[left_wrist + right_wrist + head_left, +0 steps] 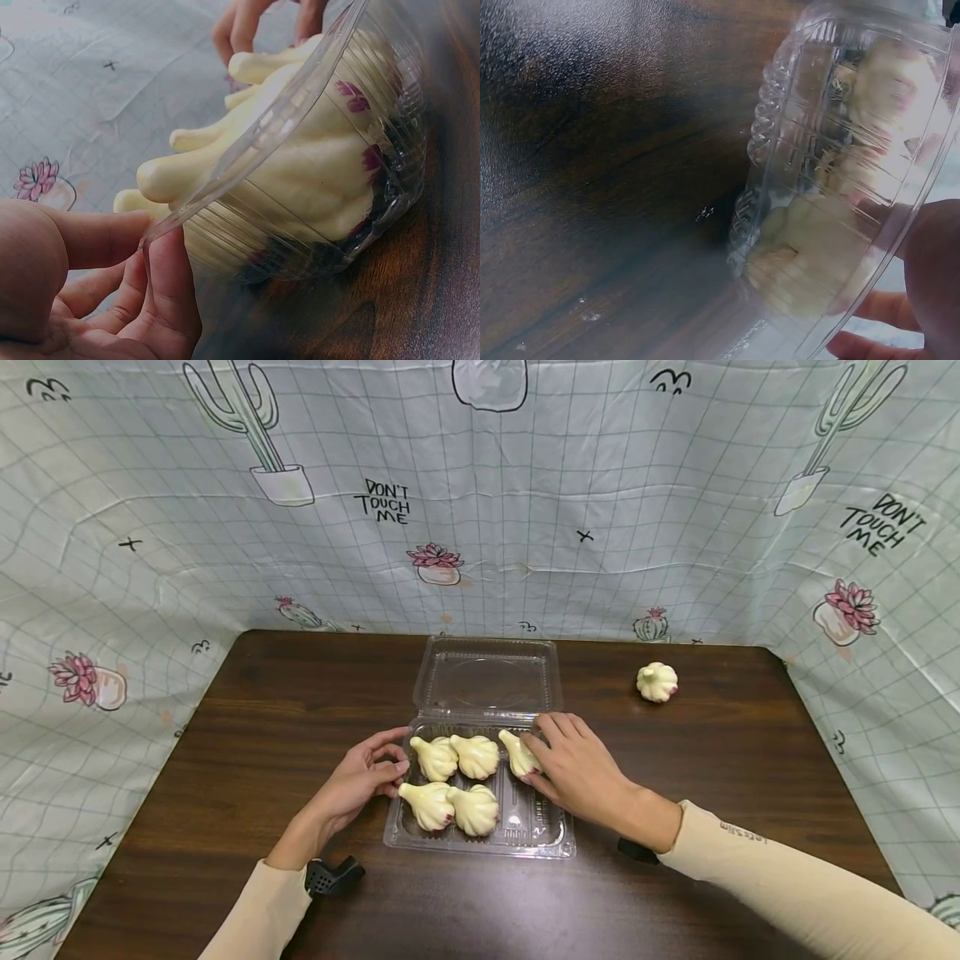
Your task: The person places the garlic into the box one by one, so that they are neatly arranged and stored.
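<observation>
Left of centre, the left hand (363, 777) pinches the rim of the clear box (525, 814), clearest in the left wrist view. The box, lower centre, holds four bulbs (474, 810) and a fifth bulb (519, 753) between the right hand's (581, 772) thumb and fingers. Right of centre, only the head view shows another bulb (657, 682).

Garlic bulbs (477, 811) cream, patches (352, 97) seemingly purple; table (315, 693) brown; cloth (517, 460) gridded.
</observation>
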A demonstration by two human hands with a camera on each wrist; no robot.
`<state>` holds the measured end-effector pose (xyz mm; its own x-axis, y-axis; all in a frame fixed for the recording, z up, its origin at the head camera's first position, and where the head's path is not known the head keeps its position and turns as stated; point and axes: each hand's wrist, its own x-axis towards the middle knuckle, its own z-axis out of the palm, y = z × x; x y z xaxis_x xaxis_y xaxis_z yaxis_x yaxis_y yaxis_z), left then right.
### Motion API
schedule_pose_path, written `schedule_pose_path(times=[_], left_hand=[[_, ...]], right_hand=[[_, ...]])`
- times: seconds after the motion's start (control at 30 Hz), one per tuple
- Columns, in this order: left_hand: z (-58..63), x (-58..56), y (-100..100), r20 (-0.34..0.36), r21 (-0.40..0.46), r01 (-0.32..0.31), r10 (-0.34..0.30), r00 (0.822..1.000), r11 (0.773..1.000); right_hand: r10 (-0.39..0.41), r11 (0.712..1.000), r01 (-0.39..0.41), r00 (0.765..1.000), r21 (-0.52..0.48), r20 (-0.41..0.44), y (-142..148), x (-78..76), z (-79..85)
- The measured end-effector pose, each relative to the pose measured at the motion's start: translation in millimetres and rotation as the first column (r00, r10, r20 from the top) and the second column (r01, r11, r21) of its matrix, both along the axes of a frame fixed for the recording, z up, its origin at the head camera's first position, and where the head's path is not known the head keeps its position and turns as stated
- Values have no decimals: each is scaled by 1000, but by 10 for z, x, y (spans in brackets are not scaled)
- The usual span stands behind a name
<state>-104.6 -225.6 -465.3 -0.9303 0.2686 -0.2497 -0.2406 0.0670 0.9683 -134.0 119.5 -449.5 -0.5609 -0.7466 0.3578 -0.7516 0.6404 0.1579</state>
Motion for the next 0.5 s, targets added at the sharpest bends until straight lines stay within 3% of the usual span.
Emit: schedule_pose_path(times=[0.5], left_hand=[[18,-1,8,6,-8,-5,5,1000,1000]], right_hand=[[-9,1000,9,1000,4,-1,-69,17,7]])
